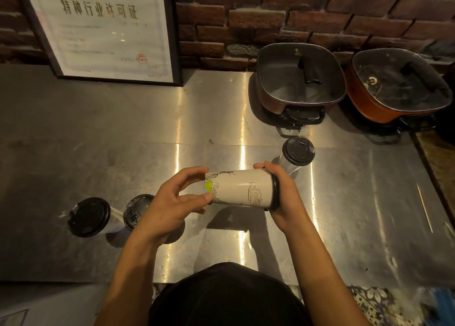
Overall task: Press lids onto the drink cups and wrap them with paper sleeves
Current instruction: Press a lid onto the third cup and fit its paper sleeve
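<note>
I hold a drink cup sideways above the steel counter, wrapped in a beige paper sleeve (240, 189) with line drawings. Its black lid (275, 192) points right. My right hand (283, 193) grips the lid end. My left hand (172, 202) pinches the sleeve's left edge at the cup's base. Three other clear cups with black lids stand on the counter: one behind my right hand (298, 151), two at the left (89, 216) (136, 210), the nearer partly hidden by my left wrist.
Two square electric pots with glass lids (299, 76) (398, 84) stand at the back right against the brick wall. A framed certificate (103, 30) leans at the back left. A thin wooden stick (424, 207) lies near the counter's right edge.
</note>
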Demonstrator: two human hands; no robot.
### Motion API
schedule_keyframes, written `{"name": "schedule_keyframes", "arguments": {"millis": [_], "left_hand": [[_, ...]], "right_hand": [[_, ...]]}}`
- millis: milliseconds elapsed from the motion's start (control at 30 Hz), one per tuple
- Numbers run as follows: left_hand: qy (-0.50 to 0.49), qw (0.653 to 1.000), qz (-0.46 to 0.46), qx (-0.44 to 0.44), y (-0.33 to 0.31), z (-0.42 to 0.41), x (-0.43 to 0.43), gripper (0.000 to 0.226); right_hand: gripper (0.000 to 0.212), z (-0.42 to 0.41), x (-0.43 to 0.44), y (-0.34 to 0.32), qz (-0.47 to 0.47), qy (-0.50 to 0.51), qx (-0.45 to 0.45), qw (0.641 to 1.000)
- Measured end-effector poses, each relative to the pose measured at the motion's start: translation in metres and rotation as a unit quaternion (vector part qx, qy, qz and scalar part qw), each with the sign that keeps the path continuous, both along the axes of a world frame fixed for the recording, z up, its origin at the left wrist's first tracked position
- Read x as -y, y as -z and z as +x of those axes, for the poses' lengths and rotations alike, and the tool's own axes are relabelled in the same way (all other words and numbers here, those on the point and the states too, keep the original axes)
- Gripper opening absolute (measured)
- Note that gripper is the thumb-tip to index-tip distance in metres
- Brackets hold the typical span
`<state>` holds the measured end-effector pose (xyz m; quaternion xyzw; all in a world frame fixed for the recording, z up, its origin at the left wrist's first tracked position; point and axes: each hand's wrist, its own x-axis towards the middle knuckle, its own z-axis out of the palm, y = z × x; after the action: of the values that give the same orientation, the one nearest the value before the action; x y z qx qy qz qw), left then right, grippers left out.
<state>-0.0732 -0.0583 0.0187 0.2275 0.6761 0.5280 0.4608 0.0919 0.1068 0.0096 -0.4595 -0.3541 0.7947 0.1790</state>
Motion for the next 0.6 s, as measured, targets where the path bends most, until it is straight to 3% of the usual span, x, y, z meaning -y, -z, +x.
{"name": "schedule_keyframes", "arguments": {"millis": [267, 367, 500, 600], "left_hand": [[-0.003, 1.000, 0.028, 0.005, 0.001, 0.002, 0.001, 0.044], [0.020, 0.999, 0.045, -0.012, -0.004, 0.004, 0.001, 0.046], [0.048, 0.986, 0.044, -0.150, -0.021, 0.007, -0.003, 0.044], [0.091, 0.930, 0.023, -0.356, -0.044, 0.023, -0.015, 0.042]], "right_hand": [[0.040, -0.001, 0.000, 0.006, 0.000, -0.012, 0.006, 1.000], [0.030, 0.000, 0.000, 0.012, -0.020, -0.001, -0.007, 1.000], [0.033, 0.000, 0.005, 0.025, -0.076, 0.047, -0.071, 0.993], [0.038, -0.003, 0.018, 0.034, -0.185, 0.104, -0.155, 0.965]]}}
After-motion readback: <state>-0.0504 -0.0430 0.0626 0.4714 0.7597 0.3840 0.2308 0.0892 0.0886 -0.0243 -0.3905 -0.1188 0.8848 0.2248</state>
